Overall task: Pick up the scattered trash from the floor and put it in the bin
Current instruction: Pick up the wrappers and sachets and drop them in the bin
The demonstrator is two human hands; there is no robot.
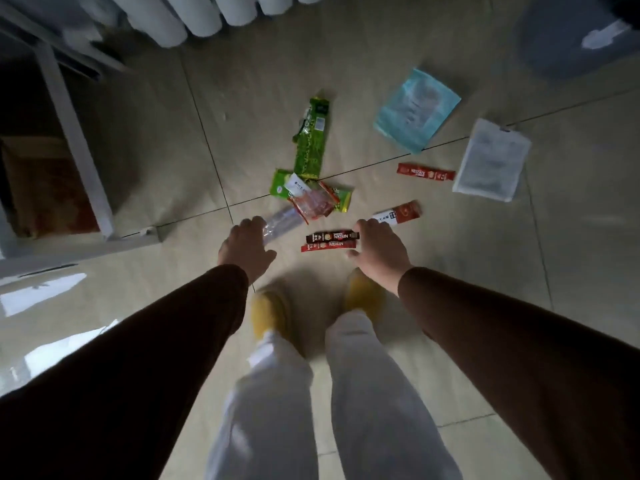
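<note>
Trash lies scattered on the tiled floor [346, 46]. My left hand [246, 247] hangs over the end of a clear plastic wrapper [282, 223], fingers curled; whether it grips it I cannot tell. My right hand [379, 249] is spread open beside two coffee sachets, one dark [330, 236] and one red [327, 245], holding nothing. Farther out lie a long green packet [311, 136], a small green packet [282, 185], a red-clear wrapper [313, 204], a red-white sachet [398, 214], another red sachet [426, 173], a teal pouch [417, 109] and a white pouch [491, 161]. The grey bin [571, 39] stands at top right.
A white shelf frame [74, 140] with a cardboard box [48, 188] inside stands on the left. A white radiator [194, 15] runs along the top. My feet in yellow slippers [270, 313] stand just behind the sachets.
</note>
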